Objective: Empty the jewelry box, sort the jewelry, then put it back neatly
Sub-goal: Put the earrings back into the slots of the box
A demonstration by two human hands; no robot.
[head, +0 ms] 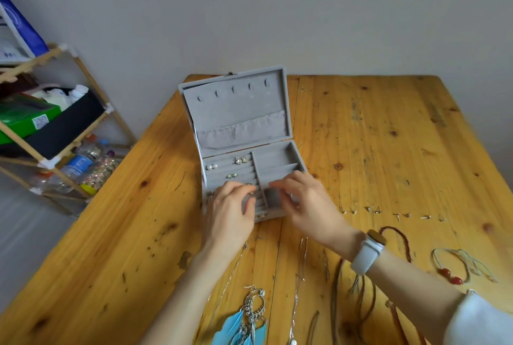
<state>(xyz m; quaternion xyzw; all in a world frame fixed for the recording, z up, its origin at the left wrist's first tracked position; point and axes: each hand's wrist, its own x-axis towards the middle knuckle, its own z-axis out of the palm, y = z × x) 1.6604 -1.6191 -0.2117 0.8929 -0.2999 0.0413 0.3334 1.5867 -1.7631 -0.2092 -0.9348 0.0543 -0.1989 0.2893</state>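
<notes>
Wooden table (pixel 388 136), open grey jewelry box (pixel 241 133), both hands' grips unclear, no legible writing.

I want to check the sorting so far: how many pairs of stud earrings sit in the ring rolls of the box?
3 visible: pearl studs at the left, sparkly studs at the back, another pair mid-row. The hands may hide more.

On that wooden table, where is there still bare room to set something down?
The table is bare right of the open jewelry box, back to the far edge, and left of it. It is crowded along the near edge: small stud earrings, bead bracelets, chains, blue feather earrings.
</notes>
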